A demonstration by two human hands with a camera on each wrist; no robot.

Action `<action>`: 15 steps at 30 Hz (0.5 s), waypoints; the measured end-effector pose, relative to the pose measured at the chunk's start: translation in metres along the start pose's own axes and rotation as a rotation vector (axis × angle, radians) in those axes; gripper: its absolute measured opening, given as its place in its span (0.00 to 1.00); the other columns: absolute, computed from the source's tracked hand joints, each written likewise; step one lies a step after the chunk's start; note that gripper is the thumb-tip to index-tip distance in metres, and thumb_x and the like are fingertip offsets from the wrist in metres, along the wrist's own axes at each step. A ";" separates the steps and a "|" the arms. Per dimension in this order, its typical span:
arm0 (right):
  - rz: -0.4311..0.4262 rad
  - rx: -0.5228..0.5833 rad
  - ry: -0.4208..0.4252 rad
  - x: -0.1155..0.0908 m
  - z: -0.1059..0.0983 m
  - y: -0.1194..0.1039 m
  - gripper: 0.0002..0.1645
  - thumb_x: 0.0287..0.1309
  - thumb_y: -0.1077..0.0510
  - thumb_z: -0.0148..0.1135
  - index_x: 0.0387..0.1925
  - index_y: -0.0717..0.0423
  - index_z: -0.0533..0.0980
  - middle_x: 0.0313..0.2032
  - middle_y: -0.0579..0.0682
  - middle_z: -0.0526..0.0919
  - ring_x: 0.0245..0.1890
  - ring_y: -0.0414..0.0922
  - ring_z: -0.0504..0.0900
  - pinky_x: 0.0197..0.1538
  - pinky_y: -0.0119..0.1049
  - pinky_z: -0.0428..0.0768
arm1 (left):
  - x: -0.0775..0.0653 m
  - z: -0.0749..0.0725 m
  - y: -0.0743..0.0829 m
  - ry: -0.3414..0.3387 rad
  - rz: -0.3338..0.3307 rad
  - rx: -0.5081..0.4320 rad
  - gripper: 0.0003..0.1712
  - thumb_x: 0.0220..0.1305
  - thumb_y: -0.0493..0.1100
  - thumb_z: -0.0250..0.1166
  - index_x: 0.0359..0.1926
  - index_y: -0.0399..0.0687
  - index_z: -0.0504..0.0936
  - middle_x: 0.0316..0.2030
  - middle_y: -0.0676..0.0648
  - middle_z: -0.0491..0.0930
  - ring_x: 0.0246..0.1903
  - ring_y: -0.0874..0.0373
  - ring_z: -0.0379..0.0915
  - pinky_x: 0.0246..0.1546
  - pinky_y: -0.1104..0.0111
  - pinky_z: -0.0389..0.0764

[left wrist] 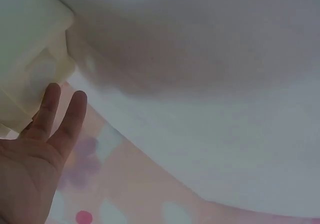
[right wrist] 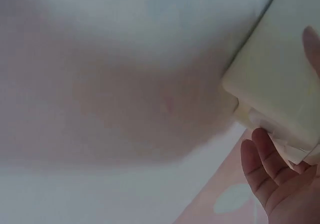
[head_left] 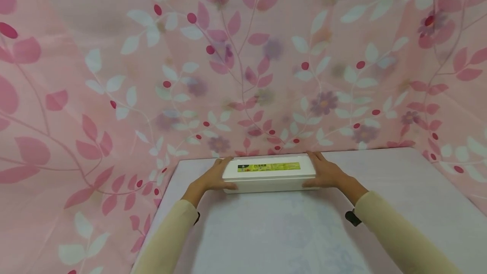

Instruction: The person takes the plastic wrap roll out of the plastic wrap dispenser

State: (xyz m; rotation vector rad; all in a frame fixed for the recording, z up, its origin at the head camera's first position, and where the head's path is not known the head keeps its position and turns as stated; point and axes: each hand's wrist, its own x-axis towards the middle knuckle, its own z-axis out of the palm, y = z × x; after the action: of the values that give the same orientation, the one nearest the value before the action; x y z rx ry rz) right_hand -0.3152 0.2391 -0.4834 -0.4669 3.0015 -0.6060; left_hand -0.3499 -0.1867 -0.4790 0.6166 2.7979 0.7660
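A long white lidded box [head_left: 270,185] with a yellow-green label [head_left: 268,167] on top sits at the far edge of the table, lying crosswise. My left hand [head_left: 214,176] grips its left end, thumb along the front face and fingers toward the back. At the other end, my right hand [head_left: 326,172] holds the box in the same way. In the left wrist view, two fingers [left wrist: 70,124] extend past the box's end [left wrist: 30,29]. The right wrist view has the fingertips [right wrist: 262,136] by a recessed part of the box's end. The lid looks closed.
The table [head_left: 274,231] is covered with a pale whitish cloth. A pink curtain [head_left: 243,75] with leaves and flowers hangs right behind the box and along both sides. Dark straps [head_left: 353,218] show at the wrists, under cream sleeves [head_left: 395,231].
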 end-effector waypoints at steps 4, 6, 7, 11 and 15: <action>0.022 0.008 -0.004 0.004 -0.001 -0.002 0.71 0.36 0.28 0.76 0.73 0.53 0.49 0.65 0.60 0.60 0.47 0.55 0.74 0.47 0.53 0.78 | 0.001 -0.003 0.004 0.003 0.001 -0.012 0.66 0.39 0.61 0.81 0.75 0.51 0.55 0.66 0.41 0.61 0.59 0.47 0.64 0.61 0.47 0.70; 0.040 0.017 -0.014 0.006 -0.003 -0.003 0.70 0.37 0.31 0.77 0.73 0.53 0.49 0.64 0.59 0.61 0.47 0.55 0.74 0.48 0.53 0.78 | 0.002 -0.004 0.006 0.005 0.008 -0.020 0.66 0.39 0.59 0.81 0.74 0.47 0.55 0.67 0.42 0.60 0.60 0.48 0.64 0.62 0.48 0.69; 0.046 0.021 -0.021 0.007 -0.004 -0.004 0.70 0.37 0.32 0.77 0.72 0.54 0.49 0.64 0.59 0.62 0.47 0.55 0.74 0.48 0.53 0.78 | 0.003 -0.005 0.006 0.005 0.013 -0.026 0.65 0.39 0.58 0.81 0.74 0.46 0.55 0.67 0.42 0.60 0.60 0.48 0.63 0.63 0.48 0.69; 0.074 0.048 -0.043 0.008 -0.006 -0.007 0.70 0.37 0.35 0.79 0.72 0.55 0.48 0.63 0.60 0.62 0.49 0.55 0.73 0.50 0.54 0.77 | 0.004 -0.004 0.007 0.007 0.015 -0.052 0.64 0.39 0.56 0.81 0.74 0.45 0.56 0.69 0.43 0.59 0.61 0.48 0.63 0.65 0.49 0.67; 0.086 0.072 -0.058 0.008 -0.004 -0.007 0.69 0.36 0.37 0.80 0.72 0.53 0.48 0.63 0.59 0.61 0.49 0.55 0.73 0.50 0.54 0.78 | 0.003 -0.002 0.006 0.009 0.006 -0.067 0.65 0.39 0.55 0.82 0.74 0.44 0.56 0.68 0.43 0.60 0.61 0.48 0.64 0.65 0.48 0.67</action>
State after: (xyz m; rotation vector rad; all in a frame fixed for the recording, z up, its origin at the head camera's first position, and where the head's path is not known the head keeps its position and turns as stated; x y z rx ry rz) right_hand -0.3213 0.2324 -0.4767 -0.3435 2.9164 -0.6782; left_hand -0.3511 -0.1815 -0.4747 0.6116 2.7664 0.8623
